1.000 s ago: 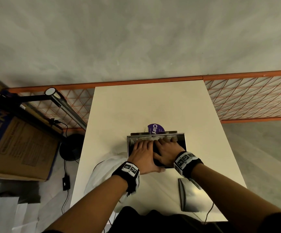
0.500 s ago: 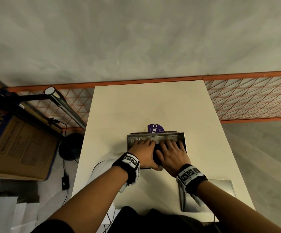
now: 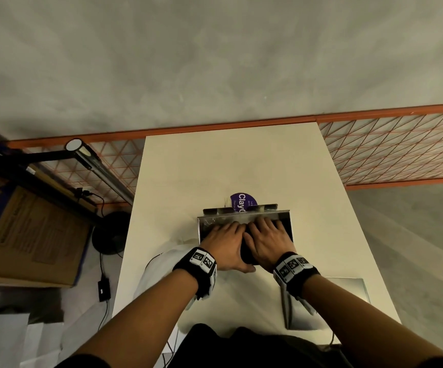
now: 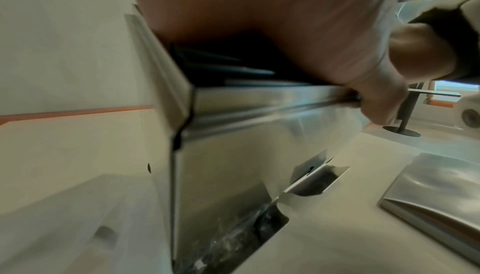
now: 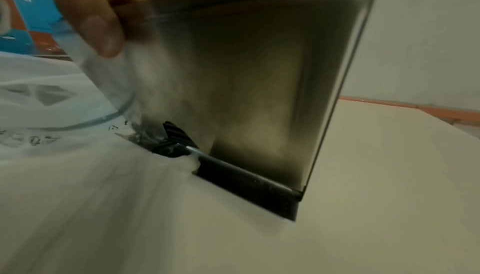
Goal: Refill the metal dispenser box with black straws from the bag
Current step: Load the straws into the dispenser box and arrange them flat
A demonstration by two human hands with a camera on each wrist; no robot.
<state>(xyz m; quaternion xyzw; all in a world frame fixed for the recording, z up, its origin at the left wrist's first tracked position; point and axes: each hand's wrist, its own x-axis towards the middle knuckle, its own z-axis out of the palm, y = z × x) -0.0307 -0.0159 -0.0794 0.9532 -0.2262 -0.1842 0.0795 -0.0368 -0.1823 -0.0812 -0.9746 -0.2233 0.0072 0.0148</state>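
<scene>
The open-topped metal dispenser box stands mid-table, holding black straws. My left hand and right hand lie side by side on top of the straws, fingers straight and pointing away, pressing down. The left wrist view shows my left hand over dark straws, its thumb hooked over the box's near rim, with clear film draped there. Wrapped straws show in the bottom slot. In the right wrist view a thumb touches clear film beside the box's side.
The metal lid lies on the table at the near right. A crumpled clear plastic bag sits at the near left. A purple round sticker shows behind the box. A lamp and cardboard box stand off-table left.
My right hand drew back toward me across the straws, then slid forward again. The left hand has stayed pressed on the box's left half.
</scene>
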